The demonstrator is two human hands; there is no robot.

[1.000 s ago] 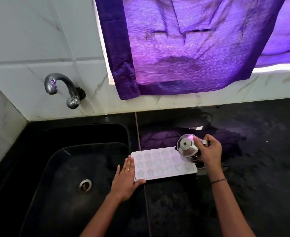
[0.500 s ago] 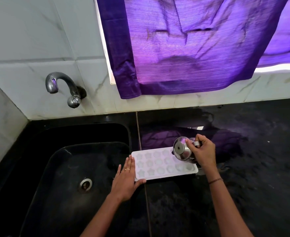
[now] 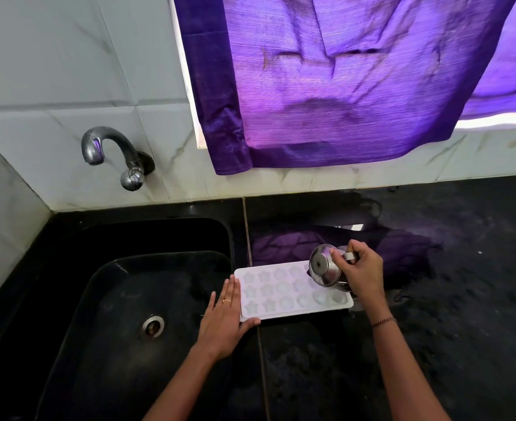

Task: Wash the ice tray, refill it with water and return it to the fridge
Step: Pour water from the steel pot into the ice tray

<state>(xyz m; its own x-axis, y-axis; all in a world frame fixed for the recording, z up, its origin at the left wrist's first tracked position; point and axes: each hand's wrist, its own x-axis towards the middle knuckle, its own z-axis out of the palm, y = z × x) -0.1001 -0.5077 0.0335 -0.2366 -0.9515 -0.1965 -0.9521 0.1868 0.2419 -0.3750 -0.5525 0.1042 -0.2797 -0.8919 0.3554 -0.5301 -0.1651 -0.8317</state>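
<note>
A white ice tray [image 3: 284, 294] with star and round moulds lies flat on the black counter, just right of the sink. My left hand [image 3: 224, 314] rests flat against the tray's left end, fingers straight, thumb at its near corner. My right hand [image 3: 364, 273] grips the handle of a small steel jug [image 3: 323, 268], tipped steeply over the tray's right half with its base facing me. The jug hides some of the right-hand moulds.
The black sink [image 3: 123, 314] with its drain [image 3: 153, 326] lies to the left, under a steel tap [image 3: 114, 153] on the tiled wall. A purple curtain [image 3: 357, 86] hangs behind. The black counter [image 3: 463, 299] stretches right, wet near the wall.
The jug has moved leftward over the tray and tipped further, its base turning toward me. My left hand has stayed at the tray's left end.
</note>
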